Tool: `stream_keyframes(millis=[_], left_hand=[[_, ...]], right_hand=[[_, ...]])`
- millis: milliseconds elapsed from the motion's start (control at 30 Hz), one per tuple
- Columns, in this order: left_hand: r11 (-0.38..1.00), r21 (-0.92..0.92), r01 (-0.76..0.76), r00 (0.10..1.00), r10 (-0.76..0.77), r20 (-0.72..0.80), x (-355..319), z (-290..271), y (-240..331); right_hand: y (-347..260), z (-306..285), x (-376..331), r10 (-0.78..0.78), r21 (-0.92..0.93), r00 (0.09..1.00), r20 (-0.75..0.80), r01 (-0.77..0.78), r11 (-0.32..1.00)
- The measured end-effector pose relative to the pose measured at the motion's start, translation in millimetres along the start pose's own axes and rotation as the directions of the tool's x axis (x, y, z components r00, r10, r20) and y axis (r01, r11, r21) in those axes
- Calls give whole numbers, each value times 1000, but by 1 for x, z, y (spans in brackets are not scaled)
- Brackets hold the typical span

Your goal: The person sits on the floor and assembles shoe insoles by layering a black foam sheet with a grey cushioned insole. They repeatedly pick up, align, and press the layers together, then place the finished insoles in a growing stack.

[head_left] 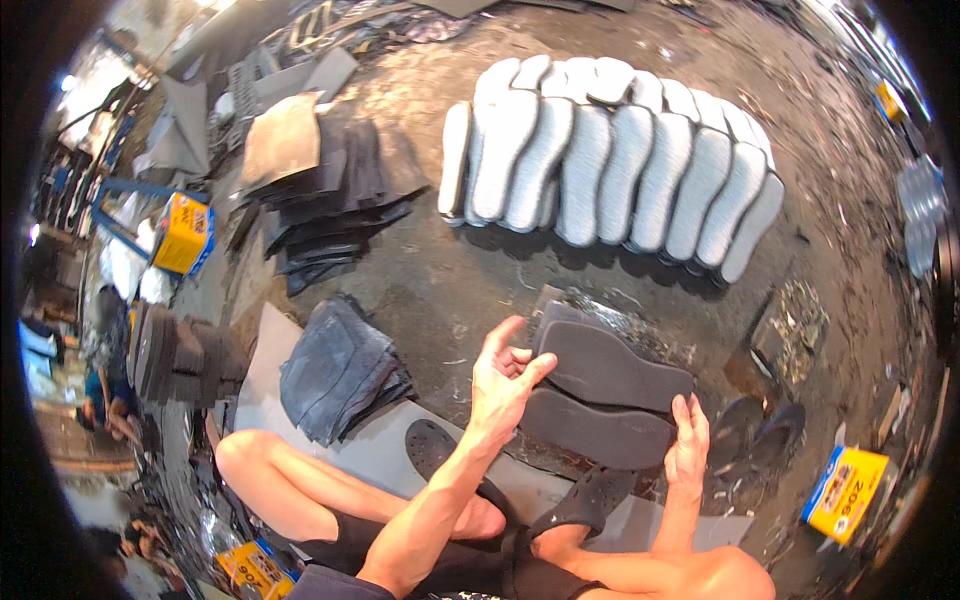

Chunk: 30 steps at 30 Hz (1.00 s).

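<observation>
Two dark, foot-shaped shoe soles lie side by side in front of me, the farther sole [610, 368] overlapping the stacked material under it and the nearer sole [597, 430] closer to my legs. At their left end is my left hand [505, 385], index finger stretched out, the other fingers partly curled. Its thumb tip meets the edge of the farther sole. My right hand [686, 445] has its fingertips at the right end of that same sole, pinching its tip. Clear plastic wrap [610, 308] shows just beyond the soles.
Rows of white-topped insoles [610, 170] stand beyond the soles. To the left are dark sheet stacks [340, 190] and a blue-black sheet pile [345, 370]. A yellow box [848, 492] and dark sandals [755, 435] sit at right. My clogs [590, 498] are close to the soles.
</observation>
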<state>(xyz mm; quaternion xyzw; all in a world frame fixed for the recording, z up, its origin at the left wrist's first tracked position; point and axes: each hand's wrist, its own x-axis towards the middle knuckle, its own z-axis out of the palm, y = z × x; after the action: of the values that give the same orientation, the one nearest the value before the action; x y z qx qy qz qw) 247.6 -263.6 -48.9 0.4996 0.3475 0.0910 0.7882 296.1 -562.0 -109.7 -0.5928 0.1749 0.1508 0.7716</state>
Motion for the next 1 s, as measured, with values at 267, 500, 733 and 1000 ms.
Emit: stream_keyframes(millis=[267,500,733,1000], left_hand=[[893,191,-408,905,423,-46,-28,-82,100],[-208,812,-546,105,944,312,56,-169,311],[137,948,-288,400,917,-11,135,-330,282],[212,974,84,843,507,-183,38,-351,90]], right_hand=[[-5,75,14,-47,-514,970,240,168,841],[-13,92,-7,8,-480,937,348,171,860],[22,95,-31,101,-526,923,371,120,842],[32,103,-32,98,-601,914,395,176,780]])
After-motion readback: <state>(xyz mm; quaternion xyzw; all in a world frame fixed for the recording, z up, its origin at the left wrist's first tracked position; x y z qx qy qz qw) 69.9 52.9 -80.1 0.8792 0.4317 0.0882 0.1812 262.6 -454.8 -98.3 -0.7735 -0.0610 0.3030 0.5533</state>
